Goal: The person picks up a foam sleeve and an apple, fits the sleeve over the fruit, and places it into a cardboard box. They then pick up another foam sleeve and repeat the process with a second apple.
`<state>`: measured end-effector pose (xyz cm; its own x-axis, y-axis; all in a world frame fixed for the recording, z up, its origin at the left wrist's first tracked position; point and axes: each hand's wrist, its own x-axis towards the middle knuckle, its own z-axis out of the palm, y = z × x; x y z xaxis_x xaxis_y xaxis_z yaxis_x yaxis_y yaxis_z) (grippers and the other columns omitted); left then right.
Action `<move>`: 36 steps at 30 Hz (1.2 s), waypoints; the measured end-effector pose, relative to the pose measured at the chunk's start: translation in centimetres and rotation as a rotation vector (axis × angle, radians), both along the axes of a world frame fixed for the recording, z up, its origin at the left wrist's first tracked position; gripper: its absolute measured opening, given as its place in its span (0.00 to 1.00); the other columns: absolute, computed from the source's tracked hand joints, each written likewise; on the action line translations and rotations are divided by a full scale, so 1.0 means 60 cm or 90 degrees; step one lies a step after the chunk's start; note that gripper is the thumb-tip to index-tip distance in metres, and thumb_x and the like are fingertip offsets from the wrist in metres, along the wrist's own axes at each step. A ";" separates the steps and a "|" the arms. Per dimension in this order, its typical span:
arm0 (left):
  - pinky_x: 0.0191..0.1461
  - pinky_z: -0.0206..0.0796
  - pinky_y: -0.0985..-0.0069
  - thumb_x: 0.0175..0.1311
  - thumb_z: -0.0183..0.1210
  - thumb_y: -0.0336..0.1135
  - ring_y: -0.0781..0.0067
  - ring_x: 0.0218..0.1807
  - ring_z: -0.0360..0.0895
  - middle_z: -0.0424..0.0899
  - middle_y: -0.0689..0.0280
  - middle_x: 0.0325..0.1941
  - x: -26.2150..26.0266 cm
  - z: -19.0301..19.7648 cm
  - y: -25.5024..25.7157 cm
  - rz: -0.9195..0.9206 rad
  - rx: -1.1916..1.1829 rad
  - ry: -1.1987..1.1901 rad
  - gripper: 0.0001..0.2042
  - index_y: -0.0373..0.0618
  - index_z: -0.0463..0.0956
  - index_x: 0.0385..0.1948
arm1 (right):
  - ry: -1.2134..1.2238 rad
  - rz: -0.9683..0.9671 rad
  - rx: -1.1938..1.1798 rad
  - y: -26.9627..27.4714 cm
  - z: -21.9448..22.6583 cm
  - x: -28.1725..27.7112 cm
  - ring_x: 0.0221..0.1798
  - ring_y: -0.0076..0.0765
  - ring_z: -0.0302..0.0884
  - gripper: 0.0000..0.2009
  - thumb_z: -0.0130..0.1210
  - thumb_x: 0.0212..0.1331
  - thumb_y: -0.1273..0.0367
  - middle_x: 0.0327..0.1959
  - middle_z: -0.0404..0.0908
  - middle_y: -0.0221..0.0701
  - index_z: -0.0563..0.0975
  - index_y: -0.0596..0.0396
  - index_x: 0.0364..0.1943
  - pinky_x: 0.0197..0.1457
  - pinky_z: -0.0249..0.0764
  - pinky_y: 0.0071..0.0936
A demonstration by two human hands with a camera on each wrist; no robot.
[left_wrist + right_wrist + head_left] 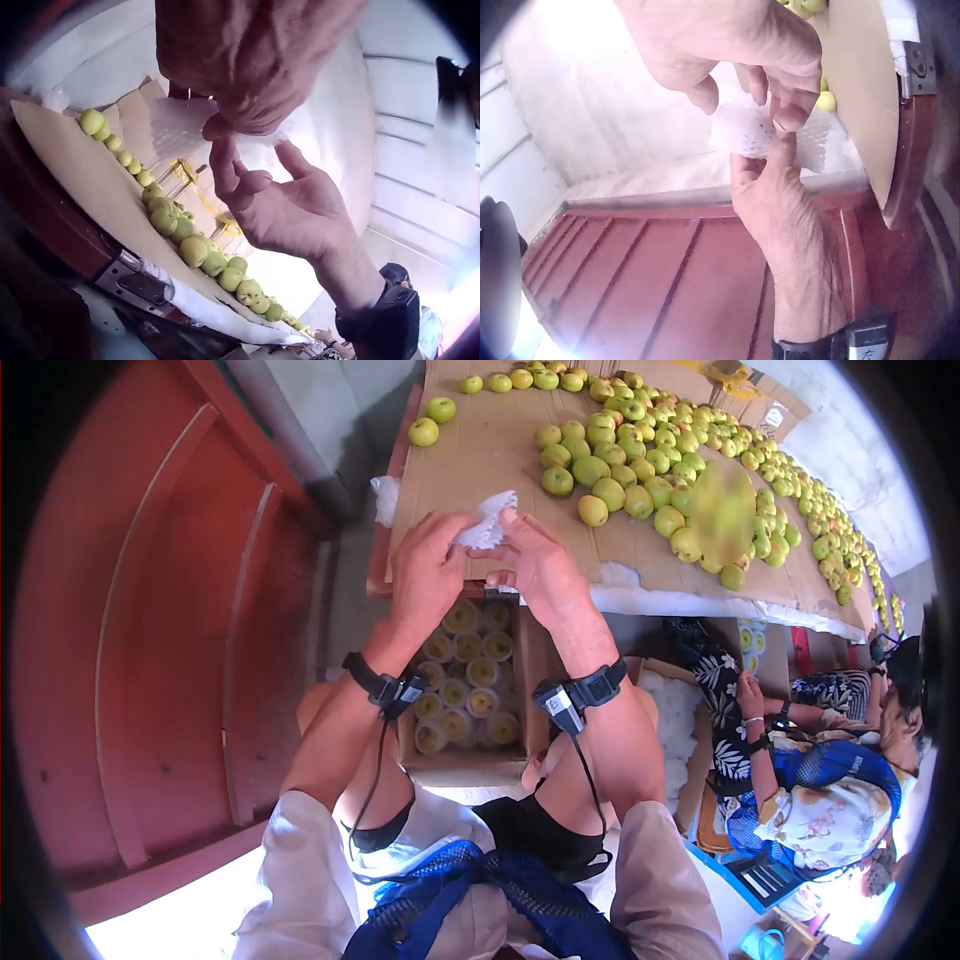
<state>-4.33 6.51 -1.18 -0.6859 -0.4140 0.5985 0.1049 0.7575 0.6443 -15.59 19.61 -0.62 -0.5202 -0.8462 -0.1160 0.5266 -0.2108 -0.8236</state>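
Observation:
A white foam net sleeve (487,525) spans the space between both hands, over the near edge of the cardboard-covered table. My left hand (430,560) pinches one side of it, thumb and fingers showing on the mesh in the right wrist view. On the other side my right hand (545,570) grips the net with its thumb and bent fingers. The left hand's back (247,60) hides part of the sleeve in the left wrist view. Below the hands, an open carton (465,765) holds several green apples (454,691) in white foam nets.
Many loose green apples (610,460) lie on the cardboard (470,450) at the back and right. A red metal panel (180,610) stands at left. At right, a seated person (820,800) works near a box of white foam nets (668,720).

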 end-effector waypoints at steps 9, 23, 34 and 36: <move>0.58 0.71 0.64 0.53 0.56 0.16 0.50 0.57 0.78 0.82 0.55 0.54 0.009 -0.014 0.012 -0.035 -0.140 -0.008 0.23 0.42 0.77 0.54 | -0.001 -0.085 0.011 0.008 -0.031 -0.002 0.41 0.27 0.80 0.12 0.51 0.67 0.69 0.45 0.82 0.29 0.76 0.55 0.53 0.37 0.76 0.28; 0.72 0.59 0.71 0.74 0.56 0.36 0.67 0.68 0.70 0.74 0.60 0.65 0.005 -0.002 0.045 -0.200 0.576 -0.027 0.21 0.37 0.69 0.64 | 0.715 -0.478 0.245 -0.011 -0.015 0.056 0.43 0.61 0.79 0.08 0.56 0.56 0.75 0.39 0.79 0.47 0.77 0.58 0.40 0.45 0.76 0.49; 0.58 0.76 0.68 0.74 0.57 0.38 0.68 0.58 0.77 0.78 0.62 0.59 -0.014 -0.048 0.039 -0.144 0.652 -0.033 0.17 0.43 0.74 0.60 | 0.585 -0.445 0.219 0.025 -0.020 0.073 0.47 0.60 0.76 0.08 0.55 0.55 0.76 0.41 0.77 0.47 0.75 0.59 0.39 0.50 0.73 0.50; 0.57 0.77 0.67 0.74 0.58 0.38 0.66 0.59 0.77 0.78 0.61 0.59 -0.017 -0.058 0.039 -0.161 0.706 -0.031 0.17 0.43 0.73 0.60 | 0.568 -0.458 0.213 0.031 -0.020 0.075 0.46 0.58 0.77 0.08 0.56 0.56 0.76 0.40 0.77 0.46 0.76 0.59 0.40 0.50 0.74 0.48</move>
